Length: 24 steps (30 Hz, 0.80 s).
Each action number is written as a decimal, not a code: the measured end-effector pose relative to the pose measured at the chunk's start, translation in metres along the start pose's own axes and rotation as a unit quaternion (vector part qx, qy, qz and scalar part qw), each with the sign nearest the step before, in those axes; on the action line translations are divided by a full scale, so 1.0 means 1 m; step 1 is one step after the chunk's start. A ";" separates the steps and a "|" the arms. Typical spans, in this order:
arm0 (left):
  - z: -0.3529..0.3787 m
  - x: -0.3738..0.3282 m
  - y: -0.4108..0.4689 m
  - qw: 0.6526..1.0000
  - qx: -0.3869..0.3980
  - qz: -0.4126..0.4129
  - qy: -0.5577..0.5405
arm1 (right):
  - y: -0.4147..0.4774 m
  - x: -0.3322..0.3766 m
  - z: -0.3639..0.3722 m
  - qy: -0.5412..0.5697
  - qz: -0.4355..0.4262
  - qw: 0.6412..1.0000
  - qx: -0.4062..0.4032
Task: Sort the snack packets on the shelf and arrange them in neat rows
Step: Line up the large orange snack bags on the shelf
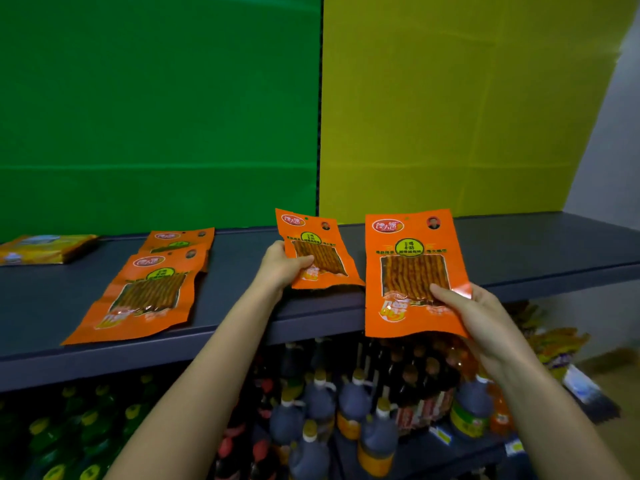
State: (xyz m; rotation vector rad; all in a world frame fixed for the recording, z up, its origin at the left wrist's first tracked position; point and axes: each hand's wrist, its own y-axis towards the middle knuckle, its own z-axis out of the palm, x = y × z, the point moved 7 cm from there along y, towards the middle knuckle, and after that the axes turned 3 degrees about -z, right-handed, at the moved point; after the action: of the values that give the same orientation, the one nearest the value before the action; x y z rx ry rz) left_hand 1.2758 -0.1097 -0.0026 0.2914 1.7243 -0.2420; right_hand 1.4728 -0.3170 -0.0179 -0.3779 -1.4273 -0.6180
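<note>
At the front edge of the dark flat shelf (519,251), one glossy orange packet (322,237) was pinched between left hand (282,265) fingers, a second packet (412,244) between right hand (467,310) fingers.

left hand (281,264): grips left packet (317,252) | right hand (465,308): grips right packet (410,271)

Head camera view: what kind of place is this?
Likely a small grocery shop: identical orange snack packets lie on a dark shelf, and rows of sauce bottles stand underneath.

Bare left hand (282,268) and right hand (465,308) on two slim, smooth, bare forearms (207,358).
</note>
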 end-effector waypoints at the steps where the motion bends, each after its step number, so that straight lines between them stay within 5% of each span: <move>1: 0.001 0.001 0.010 1.000 -0.009 -0.006 0.014 | 0.008 -0.002 0.005 -0.003 0.001 1.000 0.010; 13: -0.001 0.007 0.093 0.979 -0.069 -0.019 0.191 | 0.084 -0.015 0.051 -0.055 -0.010 0.996 0.067; 24: -0.002 0.008 0.095 0.882 -0.170 0.006 0.440 | 0.097 -0.020 0.064 -0.164 -0.044 0.983 0.067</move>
State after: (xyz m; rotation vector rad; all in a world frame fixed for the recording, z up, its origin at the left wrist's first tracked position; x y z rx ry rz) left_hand 1.3034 -0.0191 -0.0098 0.1511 2.6174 0.2595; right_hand 1.4797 -0.1993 -0.0182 -0.3210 -1.7996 -0.5448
